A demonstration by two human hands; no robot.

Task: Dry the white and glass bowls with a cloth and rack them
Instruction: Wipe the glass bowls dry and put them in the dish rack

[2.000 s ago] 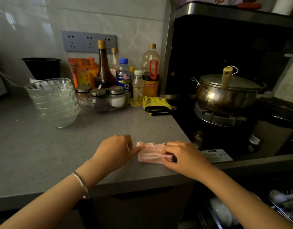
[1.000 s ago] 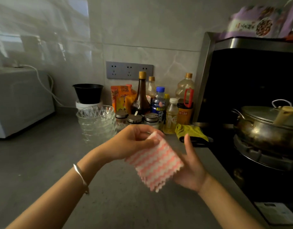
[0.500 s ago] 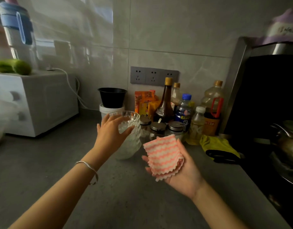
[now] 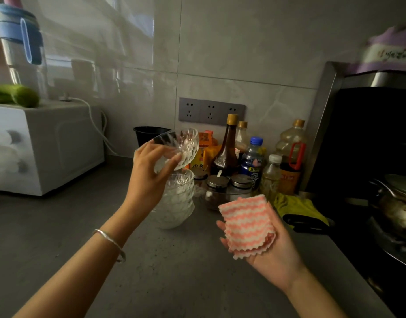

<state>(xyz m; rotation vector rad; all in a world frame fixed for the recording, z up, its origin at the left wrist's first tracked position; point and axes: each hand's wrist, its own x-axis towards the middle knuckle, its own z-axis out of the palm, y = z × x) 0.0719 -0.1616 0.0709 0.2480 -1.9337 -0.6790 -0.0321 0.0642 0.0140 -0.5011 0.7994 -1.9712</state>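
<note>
My left hand (image 4: 149, 173) grips a cut-glass bowl (image 4: 183, 145), tilted and lifted just above the stack of glass bowls (image 4: 176, 203) on the grey counter (image 4: 60, 237). My right hand (image 4: 268, 251) is palm up to the right of the stack, and a folded pink-and-white striped cloth (image 4: 245, 223) lies on its straight fingers. No white bowl or rack shows in this view.
Behind the stack stand a black pot (image 4: 149, 134), sauce and oil bottles (image 4: 229, 145) and lidded spice jars (image 4: 220, 182). A yellow glove (image 4: 298, 210) lies by the stove, where a steel pot (image 4: 394, 203) sits. A white appliance (image 4: 48, 145) fills the left.
My left hand has lifted the top glass bowl off the stack and tilted it. My right hand keeps the cloth on its palm, slightly lower and nearer.
</note>
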